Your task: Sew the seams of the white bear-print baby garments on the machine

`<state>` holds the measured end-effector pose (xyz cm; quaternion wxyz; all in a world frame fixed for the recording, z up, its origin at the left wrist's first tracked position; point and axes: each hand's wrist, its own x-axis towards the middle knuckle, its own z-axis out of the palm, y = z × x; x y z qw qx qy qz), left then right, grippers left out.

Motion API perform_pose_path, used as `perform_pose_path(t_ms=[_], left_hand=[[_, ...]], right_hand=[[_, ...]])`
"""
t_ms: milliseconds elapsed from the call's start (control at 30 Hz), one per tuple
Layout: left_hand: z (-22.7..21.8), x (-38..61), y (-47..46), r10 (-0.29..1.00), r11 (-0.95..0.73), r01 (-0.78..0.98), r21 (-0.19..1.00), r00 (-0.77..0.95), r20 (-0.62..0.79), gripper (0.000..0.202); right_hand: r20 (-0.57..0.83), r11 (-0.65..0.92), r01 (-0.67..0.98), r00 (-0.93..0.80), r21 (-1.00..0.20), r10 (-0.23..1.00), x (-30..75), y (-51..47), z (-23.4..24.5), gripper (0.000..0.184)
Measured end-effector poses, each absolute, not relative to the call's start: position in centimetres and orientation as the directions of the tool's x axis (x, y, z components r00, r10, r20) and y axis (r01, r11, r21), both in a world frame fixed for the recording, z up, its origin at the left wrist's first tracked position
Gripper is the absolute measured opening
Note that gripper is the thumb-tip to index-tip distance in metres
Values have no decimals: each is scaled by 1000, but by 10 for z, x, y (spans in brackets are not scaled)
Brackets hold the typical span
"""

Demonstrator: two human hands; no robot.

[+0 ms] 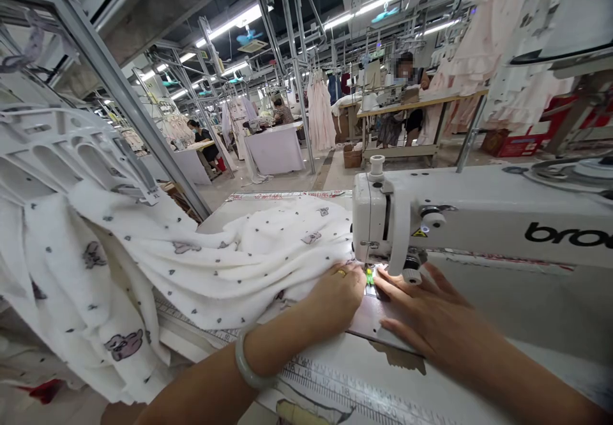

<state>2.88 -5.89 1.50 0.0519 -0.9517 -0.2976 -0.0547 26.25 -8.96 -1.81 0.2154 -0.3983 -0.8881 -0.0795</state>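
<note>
Sewing table (352, 350) | printed fabric (268, 253) left of, touching left hand (338, 294), grip unclear | right hand (431, 316) fingers spread

Ahead of you, a person (420, 78) is at a wood-edged worktable (421, 103), a brown carton (353, 157) on the floor just beside it. Pale pink garments (320, 115) hang near a pale-draped table (275, 149) (another person (283, 113) is there). Strip lights (239, 21) glow above you.

Left hand (338, 294) apparently on fabric (268, 256), right hand (433, 320) beside sewing machine (474, 205)
</note>
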Motion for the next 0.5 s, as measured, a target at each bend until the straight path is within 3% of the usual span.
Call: perform_pose_path(t_ms=[267, 500], left_hand=[[16, 30, -58, 575, -811, 583, -43, 809, 123, 40], [18, 27, -55, 577, -814, 581, -13, 810, 104, 45]], right_hand=[[408, 669, 741, -595, -53, 692, 266, -88, -17, 60], [466, 667, 743, -572, -55, 675, 265, -80, -14, 48]])
